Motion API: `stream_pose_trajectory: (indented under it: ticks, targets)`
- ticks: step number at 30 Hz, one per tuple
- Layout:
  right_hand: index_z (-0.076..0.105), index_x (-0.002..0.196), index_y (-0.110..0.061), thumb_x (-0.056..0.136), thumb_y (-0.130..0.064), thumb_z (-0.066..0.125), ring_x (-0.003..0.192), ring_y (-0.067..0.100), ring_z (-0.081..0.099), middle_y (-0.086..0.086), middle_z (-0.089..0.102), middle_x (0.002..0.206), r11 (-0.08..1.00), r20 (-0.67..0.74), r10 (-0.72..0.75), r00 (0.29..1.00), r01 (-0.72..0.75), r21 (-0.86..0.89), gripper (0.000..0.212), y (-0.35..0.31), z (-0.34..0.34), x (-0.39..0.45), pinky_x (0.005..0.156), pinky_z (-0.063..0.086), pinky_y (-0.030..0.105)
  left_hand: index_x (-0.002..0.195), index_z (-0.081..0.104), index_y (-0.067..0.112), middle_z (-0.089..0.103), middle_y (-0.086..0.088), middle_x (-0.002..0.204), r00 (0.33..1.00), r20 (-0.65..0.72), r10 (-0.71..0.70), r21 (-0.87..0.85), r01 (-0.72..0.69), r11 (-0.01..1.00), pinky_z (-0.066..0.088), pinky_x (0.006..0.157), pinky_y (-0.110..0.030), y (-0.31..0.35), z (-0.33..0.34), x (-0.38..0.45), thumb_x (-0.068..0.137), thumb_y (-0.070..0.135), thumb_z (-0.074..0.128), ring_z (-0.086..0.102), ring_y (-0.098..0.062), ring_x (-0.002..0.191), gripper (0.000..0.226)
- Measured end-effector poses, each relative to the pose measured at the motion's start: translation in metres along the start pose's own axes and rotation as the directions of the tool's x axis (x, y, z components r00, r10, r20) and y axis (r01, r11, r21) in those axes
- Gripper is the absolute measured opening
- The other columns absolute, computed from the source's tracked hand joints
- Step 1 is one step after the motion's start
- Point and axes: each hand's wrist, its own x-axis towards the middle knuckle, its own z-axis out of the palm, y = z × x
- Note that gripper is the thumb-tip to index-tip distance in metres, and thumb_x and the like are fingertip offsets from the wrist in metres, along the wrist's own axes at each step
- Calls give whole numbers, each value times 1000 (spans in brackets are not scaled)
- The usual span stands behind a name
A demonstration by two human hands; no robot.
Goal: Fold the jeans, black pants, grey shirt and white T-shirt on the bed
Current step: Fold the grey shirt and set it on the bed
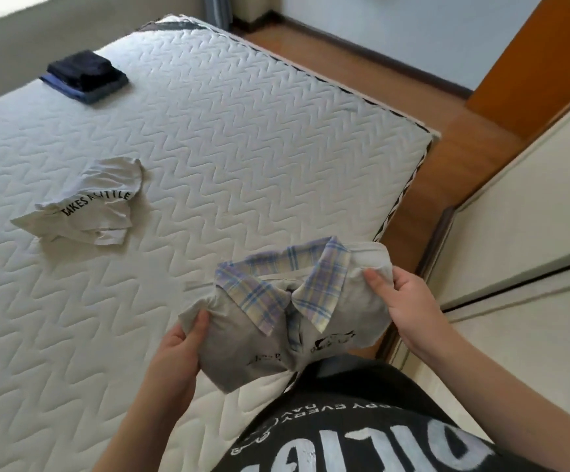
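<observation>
While both hands grip the folded grey shirt [311,315], left hand [178,349] pinching one edge, right hand [402,294] the other

I wear a black cotton T-shirt [362,420] with big white painted letters and a smaller line of white text across the chest. My two forearms are bare, without sleeves, watch or rings.

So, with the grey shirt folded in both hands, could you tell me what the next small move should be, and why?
Probably carry the grey shirt to the stack, black pants on jeans, and set it on top. Left hand and right hand hold it folded above the bed; the white T-shirt lies crumpled.
</observation>
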Motion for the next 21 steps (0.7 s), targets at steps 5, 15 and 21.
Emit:
stream_pose_trajectory:
  ticks: [5,15,21]
  targets:
    - [76,93,-27,82,-40,68,88,19,73,3,76,95,999,-86,-48,995,50,16,19,-5,-35,-8,65,55,20,93,78,19,75,-11,102,992,125,21,87,-32,996,57,65,-22,14,46,11,78,43,64,73,-18,91,31]
    - [76,91,-35,76,-45,70,87,15,73,-1,76,95,997,-151,17,988,-5,80,19,-9,-94,29,63,54,16,93,77,17,75,-9,102,991,135,22,180,-46,983,54,79,-32,30,135,48,76,48,65,72,-21,96,37]
    - [78,87,-27,78,-48,69,81,16,74,3,77,90,991,-136,47,990,-30,127,25,-25,-122,90,59,53,17,94,76,18,75,-7,103,999,49,7,202,-17,979,51,84,-36,33,187,74,76,50,64,71,-20,97,39]
